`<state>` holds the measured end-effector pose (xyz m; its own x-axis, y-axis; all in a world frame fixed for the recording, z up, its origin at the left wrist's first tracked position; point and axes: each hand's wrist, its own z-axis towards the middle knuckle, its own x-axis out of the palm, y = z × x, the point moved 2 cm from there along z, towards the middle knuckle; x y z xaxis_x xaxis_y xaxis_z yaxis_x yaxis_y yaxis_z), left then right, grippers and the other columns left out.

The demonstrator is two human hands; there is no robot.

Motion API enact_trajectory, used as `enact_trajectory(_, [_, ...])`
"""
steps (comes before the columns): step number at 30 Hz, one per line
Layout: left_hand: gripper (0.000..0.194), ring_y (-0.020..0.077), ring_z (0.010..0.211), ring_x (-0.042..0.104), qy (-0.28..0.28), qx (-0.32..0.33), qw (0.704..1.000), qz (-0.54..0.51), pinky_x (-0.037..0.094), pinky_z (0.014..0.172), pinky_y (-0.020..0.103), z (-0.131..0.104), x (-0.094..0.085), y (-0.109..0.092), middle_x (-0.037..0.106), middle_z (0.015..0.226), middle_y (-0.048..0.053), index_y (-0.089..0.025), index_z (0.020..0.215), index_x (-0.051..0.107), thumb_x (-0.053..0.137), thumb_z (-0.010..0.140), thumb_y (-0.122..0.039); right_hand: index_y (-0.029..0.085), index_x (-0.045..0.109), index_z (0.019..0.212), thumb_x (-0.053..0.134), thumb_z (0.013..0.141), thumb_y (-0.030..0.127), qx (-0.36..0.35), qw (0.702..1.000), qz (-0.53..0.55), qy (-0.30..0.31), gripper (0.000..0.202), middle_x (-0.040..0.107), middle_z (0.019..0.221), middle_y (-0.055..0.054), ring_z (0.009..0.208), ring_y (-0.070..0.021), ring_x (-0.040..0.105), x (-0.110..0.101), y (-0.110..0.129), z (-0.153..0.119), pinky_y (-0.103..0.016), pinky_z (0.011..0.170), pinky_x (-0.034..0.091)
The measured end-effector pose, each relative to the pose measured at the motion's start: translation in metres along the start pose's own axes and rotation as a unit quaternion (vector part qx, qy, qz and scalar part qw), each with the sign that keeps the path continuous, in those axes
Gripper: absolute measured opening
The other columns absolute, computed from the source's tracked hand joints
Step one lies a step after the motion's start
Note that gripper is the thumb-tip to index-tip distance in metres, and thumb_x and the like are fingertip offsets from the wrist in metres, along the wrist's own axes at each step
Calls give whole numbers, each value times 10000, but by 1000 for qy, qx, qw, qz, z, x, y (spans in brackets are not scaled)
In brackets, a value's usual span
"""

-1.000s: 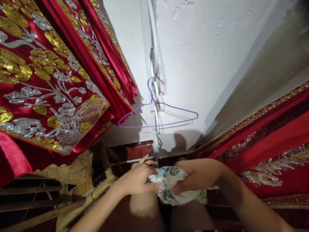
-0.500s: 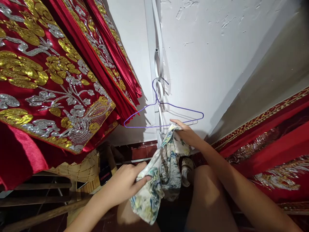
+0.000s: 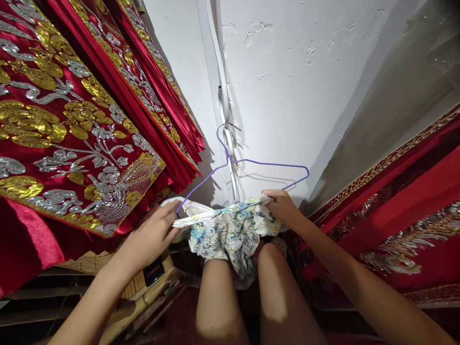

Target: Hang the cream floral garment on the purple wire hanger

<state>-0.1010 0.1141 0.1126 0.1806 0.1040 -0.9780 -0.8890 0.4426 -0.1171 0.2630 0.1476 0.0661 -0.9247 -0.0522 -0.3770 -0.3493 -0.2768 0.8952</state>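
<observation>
A purple wire hanger (image 3: 271,164) hangs by its hook from a curled white metal stand (image 3: 223,105). Its left corner dips inside the opening of a floral garment (image 3: 230,230), white with blue, green and yellow print. My left hand (image 3: 153,235) is closed on the garment's left edge, close to that hanger corner. My right hand (image 3: 282,206) pinches the garment's upper edge on the right, just under the hanger's right end, which is still outside the cloth. The garment's edge is stretched between both hands, and its lower part hangs in folds above my knees.
Red cloths with gold and silver sequin embroidery (image 3: 97,143) hang at the left, close to my left arm. More red embroidered fabric (image 3: 406,230) is at the right. Behind the hanger stands a white wall (image 3: 280,96). A phone (image 3: 154,272) lies on wooden furniture (image 3: 143,302) at lower left.
My left hand has moved up and left, spreading the garment and bringing its opening over the hanger's left corner. My right hand has moved slightly lower. The hanger has tilted a little.
</observation>
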Motion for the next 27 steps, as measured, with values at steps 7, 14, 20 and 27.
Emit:
enact_trajectory(7, [304,284,1404,483,-139,40,978,-151,352,1190,466,39,-33,-48,536,1509,128,-190,1024,664,403,991,-342,235,377,582,455,718,256,18,998,45,33,158,357,554,58,544,-116,339,27,8,-10,-259,535,274])
enact_trajectory(14, [346,187,886,650,-250,-46,939,-234,489,803,273,50,-26,-40,740,1060,33,-180,1161,725,477,936,-266,216,657,1089,539,722,186,-22,996,6,-90,387,590,717,25,643,-160,511,7,18,-25,-275,625,394])
enact_trajectory(20, [253,214,829,646,-224,-83,925,-296,500,736,289,58,-31,-44,747,883,45,-173,898,761,545,838,-288,190,365,1584,654,658,177,67,983,-31,-169,970,588,681,51,562,-147,519,-60,9,-12,-250,524,381])
enact_trajectory(27, [254,199,743,692,-39,-151,877,-454,528,707,272,70,-56,-26,758,777,35,-122,833,769,604,737,-289,149,786,736,768,727,368,107,988,-85,78,220,699,684,-45,601,-168,595,-114,39,6,-255,506,387])
